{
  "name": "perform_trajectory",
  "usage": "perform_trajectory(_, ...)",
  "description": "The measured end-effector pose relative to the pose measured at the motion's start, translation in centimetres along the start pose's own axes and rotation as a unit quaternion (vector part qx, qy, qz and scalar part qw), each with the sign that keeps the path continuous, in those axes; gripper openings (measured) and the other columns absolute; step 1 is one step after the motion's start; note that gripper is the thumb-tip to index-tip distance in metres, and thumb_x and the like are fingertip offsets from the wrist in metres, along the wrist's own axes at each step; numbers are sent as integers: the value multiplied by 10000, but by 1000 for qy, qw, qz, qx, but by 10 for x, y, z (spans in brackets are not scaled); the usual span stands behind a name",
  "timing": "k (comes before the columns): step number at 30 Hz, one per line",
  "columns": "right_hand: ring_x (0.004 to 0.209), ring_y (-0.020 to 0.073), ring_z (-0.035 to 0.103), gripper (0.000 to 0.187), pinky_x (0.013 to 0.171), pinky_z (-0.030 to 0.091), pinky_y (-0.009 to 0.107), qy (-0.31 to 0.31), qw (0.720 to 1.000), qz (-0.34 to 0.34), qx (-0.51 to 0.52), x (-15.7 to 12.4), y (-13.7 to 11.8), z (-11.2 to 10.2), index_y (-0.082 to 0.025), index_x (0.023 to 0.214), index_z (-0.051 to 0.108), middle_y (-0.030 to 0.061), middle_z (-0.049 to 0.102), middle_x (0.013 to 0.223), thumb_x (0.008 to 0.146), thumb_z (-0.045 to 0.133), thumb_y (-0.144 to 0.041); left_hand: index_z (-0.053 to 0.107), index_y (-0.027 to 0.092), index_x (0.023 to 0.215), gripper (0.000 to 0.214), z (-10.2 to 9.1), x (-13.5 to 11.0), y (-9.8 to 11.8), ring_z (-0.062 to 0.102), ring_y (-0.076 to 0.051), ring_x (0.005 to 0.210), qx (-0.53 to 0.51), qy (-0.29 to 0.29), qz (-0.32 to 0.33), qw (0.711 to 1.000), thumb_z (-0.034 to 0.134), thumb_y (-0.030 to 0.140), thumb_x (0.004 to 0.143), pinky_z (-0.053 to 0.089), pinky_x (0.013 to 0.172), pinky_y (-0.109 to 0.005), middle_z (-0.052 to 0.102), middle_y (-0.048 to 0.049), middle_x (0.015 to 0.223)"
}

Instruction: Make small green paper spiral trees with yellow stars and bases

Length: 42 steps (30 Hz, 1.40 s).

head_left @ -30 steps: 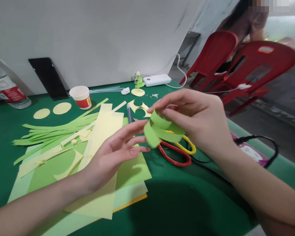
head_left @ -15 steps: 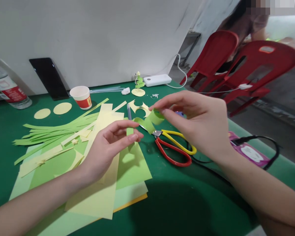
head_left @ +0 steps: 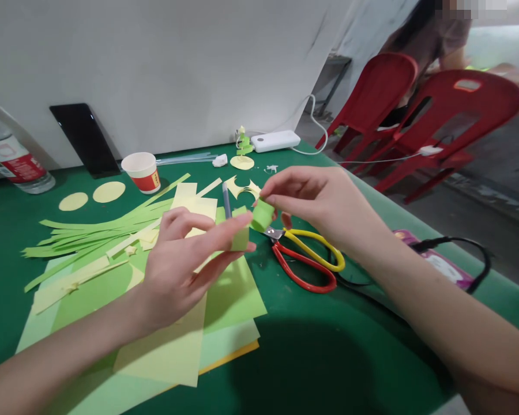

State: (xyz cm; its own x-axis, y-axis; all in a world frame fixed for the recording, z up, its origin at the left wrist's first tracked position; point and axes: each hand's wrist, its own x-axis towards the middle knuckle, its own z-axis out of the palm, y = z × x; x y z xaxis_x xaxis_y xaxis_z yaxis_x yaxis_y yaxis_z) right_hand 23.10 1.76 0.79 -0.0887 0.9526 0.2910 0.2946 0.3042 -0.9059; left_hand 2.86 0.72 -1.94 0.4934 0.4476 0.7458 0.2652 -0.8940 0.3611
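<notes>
A short light-green paper strip (head_left: pixel 263 215), curled at its right part, spans between my two hands above the table. My left hand (head_left: pixel 181 262) pinches its left part between thumb and fingers. The curled part is in the fingertips of my right hand (head_left: pixel 318 193). Just below lie scissors (head_left: pixel 275 233) with one red and one yellow handle, their blades partly hidden by the paper and my fingers. Under my left hand are stacked green and pale yellow paper sheets (head_left: pixel 237 297), with long green strips (head_left: pixel 95 231) fanned out at the left.
At the back stand a bottle (head_left: pixel 21 164), a phone (head_left: pixel 85 141), a paper cup (head_left: pixel 143 176), a small paper tree (head_left: pixel 243 144) and a white device (head_left: pixel 275 141). Yellow paper circles (head_left: pixel 109 191) and a pen (head_left: pixel 226 200) lie nearer. Red chairs (head_left: pixel 462 109) and a person are right.
My left hand has moved up and right to the strip, its fingers now closed on it. My right hand has come slightly left, and the strip is more tightly curled.
</notes>
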Motion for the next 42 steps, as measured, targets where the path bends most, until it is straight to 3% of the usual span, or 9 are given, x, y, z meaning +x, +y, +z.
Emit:
perform_trajectory(4,458,64,533,87,380,434,166,-48,997,45,35,-3,-5,3,-164,685,636,-21,604,594,677,608,-82,398,382,1293,672,-3,2,4,553,-161,729,-15,11,-44,999,632,52,756,361,743,-328,719,62,800)
perform_trajectory(10,442,59,524,83,376,437,159,-72,993,68,66,-3,-6,4,-159,672,621,-33,570,553,667,612,-77,669,280,955,383,-5,4,-1,617,-152,719,-20,-10,24,999,575,-21,737,442,664,-290,714,8,807)
perform_trajectory(19,515,62,556,62,416,442,162,-65,994,40,79,-6,-6,-5,-194,714,652,-27,620,663,706,624,-140,461,306,1269,644,-5,-1,-4,650,-167,897,-59,9,7,998,462,-61,739,511,852,-334,685,-18,1039)
perform_trajectory(24,530,71,566,67,424,444,170,-74,993,37,86,-7,-4,-7,-207,727,655,-27,629,666,717,626,-147,671,290,922,328,-15,9,-5,661,-214,900,-56,-100,101,988,558,47,732,532,865,-384,719,-7,770)
perform_trajectory(28,510,67,549,72,420,433,185,-66,992,43,103,-4,-1,-8,-209,721,652,-37,631,661,713,626,-143,678,307,607,297,-15,19,3,684,-219,743,-115,-269,31,956,536,99,765,583,734,-395,654,13,539)
perform_trajectory(30,496,66,542,97,420,432,191,-57,991,40,115,-2,0,-9,-210,707,648,-44,630,650,709,614,-119,668,313,569,310,-13,20,5,684,-221,712,-131,-296,-12,946,538,117,770,576,735,-422,641,20,514)
perform_trajectory(34,519,78,551,127,434,448,210,3,993,-28,112,-4,-2,-7,-199,717,644,-26,644,677,735,576,-95,684,350,710,160,-12,12,-3,668,-245,782,-41,-128,6,991,603,217,748,345,982,-598,680,38,609)
perform_trajectory(37,644,118,604,224,515,486,259,126,981,-149,21,-10,-7,-4,-207,739,647,-12,643,716,726,528,-17,600,403,1067,384,-14,4,-18,609,-222,836,39,32,74,996,494,171,780,131,1086,-577,676,43,671)
perform_trajectory(42,787,196,627,344,665,472,377,171,961,-207,-59,-20,-13,-2,-311,731,649,-36,644,738,702,530,11,480,378,1218,538,-7,0,-31,525,-188,743,-20,135,2,991,501,132,740,259,1042,-485,596,24,805)
